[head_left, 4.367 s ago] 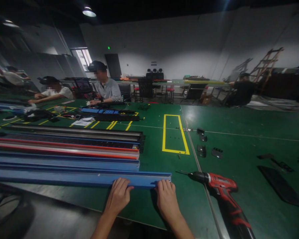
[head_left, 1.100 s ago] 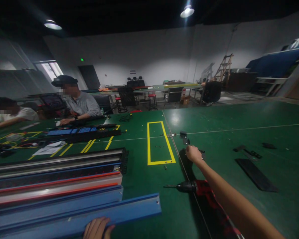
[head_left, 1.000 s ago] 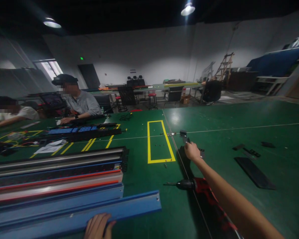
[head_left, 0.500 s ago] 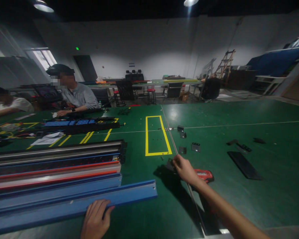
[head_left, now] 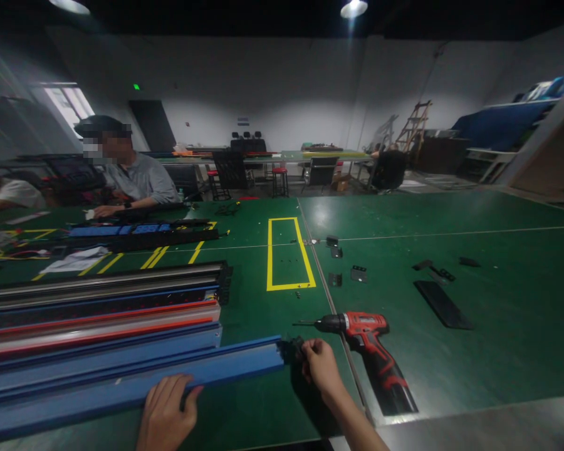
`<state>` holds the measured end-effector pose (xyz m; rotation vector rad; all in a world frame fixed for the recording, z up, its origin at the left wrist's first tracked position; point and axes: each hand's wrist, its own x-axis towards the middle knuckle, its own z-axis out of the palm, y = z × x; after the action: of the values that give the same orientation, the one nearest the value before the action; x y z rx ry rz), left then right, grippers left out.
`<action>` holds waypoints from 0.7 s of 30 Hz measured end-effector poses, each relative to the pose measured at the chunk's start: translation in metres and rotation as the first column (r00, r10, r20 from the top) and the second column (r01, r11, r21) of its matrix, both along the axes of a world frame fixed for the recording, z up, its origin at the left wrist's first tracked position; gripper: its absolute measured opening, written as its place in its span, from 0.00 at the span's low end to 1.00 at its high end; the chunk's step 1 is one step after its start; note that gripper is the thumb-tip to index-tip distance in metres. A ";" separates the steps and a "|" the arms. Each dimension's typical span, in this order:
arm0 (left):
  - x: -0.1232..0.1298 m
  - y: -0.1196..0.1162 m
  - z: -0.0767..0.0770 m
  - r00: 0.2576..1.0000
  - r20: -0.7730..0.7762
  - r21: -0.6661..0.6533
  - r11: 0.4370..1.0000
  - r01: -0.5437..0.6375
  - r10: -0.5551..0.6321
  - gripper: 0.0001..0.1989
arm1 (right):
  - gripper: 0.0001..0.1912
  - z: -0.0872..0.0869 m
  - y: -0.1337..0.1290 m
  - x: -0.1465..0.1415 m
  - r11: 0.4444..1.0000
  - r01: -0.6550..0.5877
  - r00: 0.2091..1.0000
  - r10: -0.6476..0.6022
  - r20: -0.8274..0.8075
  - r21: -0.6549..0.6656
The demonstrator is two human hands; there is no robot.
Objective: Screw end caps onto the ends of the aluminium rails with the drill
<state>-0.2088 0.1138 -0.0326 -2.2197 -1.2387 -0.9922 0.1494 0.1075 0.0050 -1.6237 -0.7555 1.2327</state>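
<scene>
At the near edge of the blue rail [head_left: 237, 363], I see the left hand [head_left: 168, 407] part-curled, holding on. Right hand [head_left: 320, 366]: fingertips pinched on a small black bracket [head_left: 292, 348], by the rail's end; contact unclear. Between it and the drill [head_left: 364, 323], a strip of green table [head_left: 249, 313].

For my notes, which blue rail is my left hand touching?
The front blue rail, nearest you, extending farther right than the blue rail behind.
</scene>
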 end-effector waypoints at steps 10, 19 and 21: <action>-0.002 0.001 0.003 1.000 -0.008 0.008 1.000 -0.010 0.010 0.02 | 0.08 0.004 0.002 -0.033 0.992 0.006 0.988 0.014 0.153 -0.128; -0.003 0.002 0.002 1.000 -0.019 -0.010 1.000 -0.013 0.013 0.02 | 0.05 0.018 -0.003 -0.023 0.970 -0.178 0.724 0.242 0.646 -0.164; -0.003 0.001 0.002 1.000 -0.021 -0.017 1.000 -0.017 0.016 0.02 | 0.07 0.023 -0.003 -0.020 0.960 -0.208 0.681 0.281 0.676 -0.190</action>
<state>-0.2118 0.1153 -0.0306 -2.2235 -1.2590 -0.9530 0.1298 0.1046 0.0276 -2.1565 -1.4463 0.8004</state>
